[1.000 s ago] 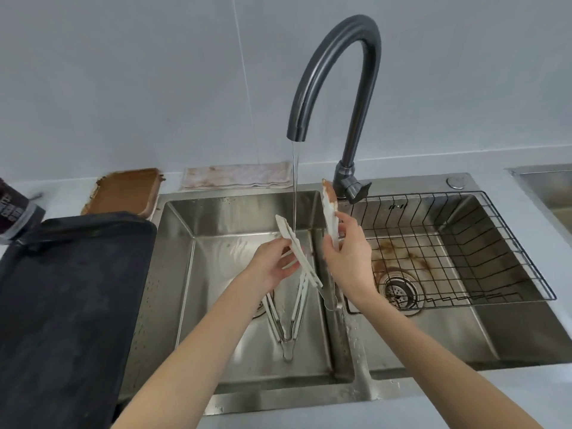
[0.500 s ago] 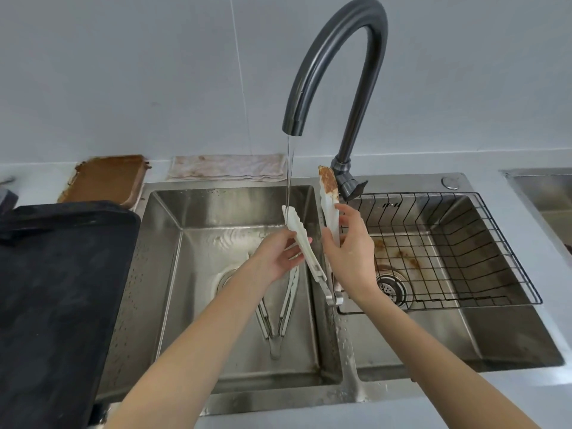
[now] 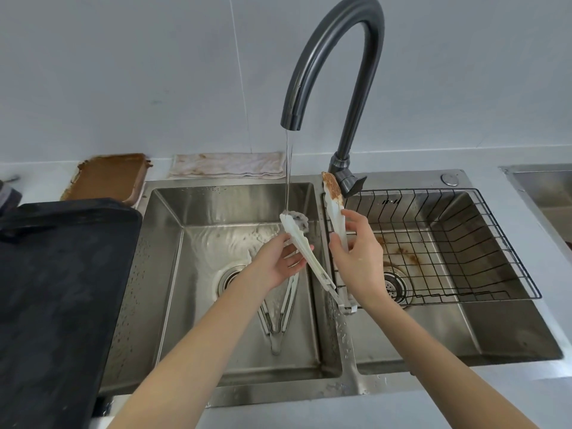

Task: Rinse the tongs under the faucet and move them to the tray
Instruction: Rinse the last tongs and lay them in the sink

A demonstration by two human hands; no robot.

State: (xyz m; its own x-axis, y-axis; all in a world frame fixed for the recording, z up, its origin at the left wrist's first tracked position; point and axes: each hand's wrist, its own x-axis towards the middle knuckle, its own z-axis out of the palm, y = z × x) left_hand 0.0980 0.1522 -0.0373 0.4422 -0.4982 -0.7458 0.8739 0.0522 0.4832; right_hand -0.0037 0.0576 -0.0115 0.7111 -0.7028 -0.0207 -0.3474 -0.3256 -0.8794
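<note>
White tongs (image 3: 312, 261) are spread in a V above the sink divider, hinge toward me. My left hand (image 3: 278, 261) holds the left arm, whose tip sits under the thin water stream from the dark faucet (image 3: 334, 57). My right hand (image 3: 356, 255) grips the right arm, whose tip (image 3: 331, 187) is smeared brown and stays out of the water. A second pair of tongs (image 3: 278, 317) lies on the floor of the left basin (image 3: 201, 274). The black tray (image 3: 62, 289) sits on the counter to the left.
A wire rack (image 3: 448, 243) hangs in the right basin over a stained floor and drain. A brown-soiled dish (image 3: 108, 174) and a stained cloth (image 3: 229, 164) lie behind the left basin. Another steel basin shows at the far right edge.
The left tong tip has shifted under the stream and water now splashes on it. The view has dipped and moved closer; both hands keep their hold.
</note>
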